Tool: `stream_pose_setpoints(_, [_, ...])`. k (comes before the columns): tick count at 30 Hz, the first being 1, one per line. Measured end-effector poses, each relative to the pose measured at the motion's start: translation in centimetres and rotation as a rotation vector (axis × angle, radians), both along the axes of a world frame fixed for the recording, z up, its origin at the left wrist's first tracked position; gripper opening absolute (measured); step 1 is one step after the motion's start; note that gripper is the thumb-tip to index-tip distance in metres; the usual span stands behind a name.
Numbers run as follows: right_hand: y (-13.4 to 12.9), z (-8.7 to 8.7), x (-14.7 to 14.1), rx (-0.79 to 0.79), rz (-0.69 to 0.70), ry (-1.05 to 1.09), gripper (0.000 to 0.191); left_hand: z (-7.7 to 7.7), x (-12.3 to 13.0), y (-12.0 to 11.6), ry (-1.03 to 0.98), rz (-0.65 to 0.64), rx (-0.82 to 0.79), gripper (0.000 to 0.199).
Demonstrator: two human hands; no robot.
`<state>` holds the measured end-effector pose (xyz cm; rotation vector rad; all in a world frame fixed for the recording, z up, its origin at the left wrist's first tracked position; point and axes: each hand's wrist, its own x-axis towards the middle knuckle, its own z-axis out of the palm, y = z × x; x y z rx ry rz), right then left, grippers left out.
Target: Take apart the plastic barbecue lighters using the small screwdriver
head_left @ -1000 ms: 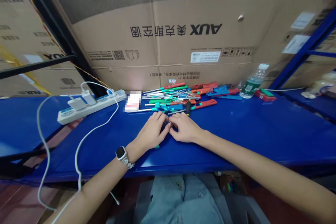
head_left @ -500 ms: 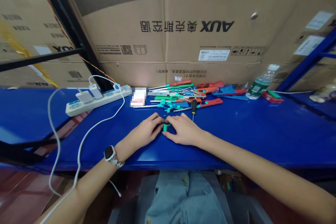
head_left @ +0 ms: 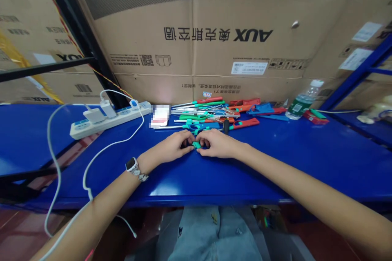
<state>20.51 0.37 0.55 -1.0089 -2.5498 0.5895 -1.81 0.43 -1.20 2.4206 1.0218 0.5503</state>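
Note:
A small green plastic part [head_left: 197, 145] sits between my two hands, just above the blue tabletop. My left hand [head_left: 176, 145] pinches it from the left with thumb and fingertips. From the other side my right hand [head_left: 217, 143] closes on it too, its curled fingers hiding some of the part. Right behind the hands lies a pile of long-nosed lighters, among them a red one [head_left: 247, 123] and a blue one [head_left: 205, 126]. The dark handle of a screwdriver [head_left: 226, 126] shows just beyond my right hand, which covers its shaft.
A white power strip [head_left: 92, 127] with plugged-in chargers and a loose white cable [head_left: 113, 143] lies to the left. Beside the pile is a blurred-out phone-like item [head_left: 159, 116]. A water bottle [head_left: 301, 104] leans at the back right by a red box [head_left: 315, 118]. Cardboard [head_left: 196, 49] walls the back.
Both hands have drawn closer together around the green part, which is turned differently and more covered now. The screwdriver's shaft has become hidden behind my right hand. The view has shifted slightly.

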Motion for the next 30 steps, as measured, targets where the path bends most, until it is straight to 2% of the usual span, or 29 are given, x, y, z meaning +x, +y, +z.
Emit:
stream_pose_setpoints(7, [0.3, -0.8, 0.9, 0.046, 0.011, 0.096, 0.022, 0.4, 0.6, 0.1, 0.117, 0.027, 0.086, 0.015])
stream_pose_setpoints(11, [1.6, -0.3, 1.6, 0.135, 0.001, 0.16, 0.023, 1.5, 0.8, 1.3, 0.123, 0.061, 0.173, 0.015])
stream_pose_setpoints(13, [3.0, 0.4, 1.9, 0.17, -0.078, 0.17, 0.021, 2.3, 1.0, 3.0, 0.117, 0.106, 0.217, 0.017])
stream_pose_setpoints(15, [4.3, 1.4, 2.1, 0.193, -0.23, 0.17, 0.021, 3.2, 1.4, 4.9, 0.141, 0.145, 0.254, 0.018])
stream_pose_setpoints(17, [4.7, 2.1, 2.1, 0.222, -0.304, 0.133, 0.019, 3.8, 1.9, 6.7, 0.145, 0.185, 0.263, 0.018])
stream_pose_setpoints(19, [3.8, 2.3, 1.7, 0.247, -0.264, 0.094, 0.016, 4.0, 2.3, 7.7, 0.132, 0.193, 0.26, 0.018])
stream_pose_setpoints(22, [0.9, 1.7, 0.7, 0.243, -0.053, -0.075, 0.033, 3.8, 2.8, 8.0, 0.136, 0.19, 0.284, 0.021])
stream_pose_setpoints(24, [-0.9, 0.9, 0.0, 0.23, 0.034, -0.157, 0.029, 3.6, 3.0, 7.9, 0.165, 0.207, 0.305, 0.021])
stream_pose_setpoints(27, [-1.9, 0.0, -0.6, 0.2, 0.057, -0.161, 0.012, 3.8, 3.6, 8.4, 0.207, 0.254, 0.32, 0.02])
stream_pose_setpoints(30, [-1.0, 0.1, -0.2, 0.17, 0.03, -0.118, 0.008, 4.3, 4.3, 10.1, 0.226, 0.294, 0.328, 0.017])
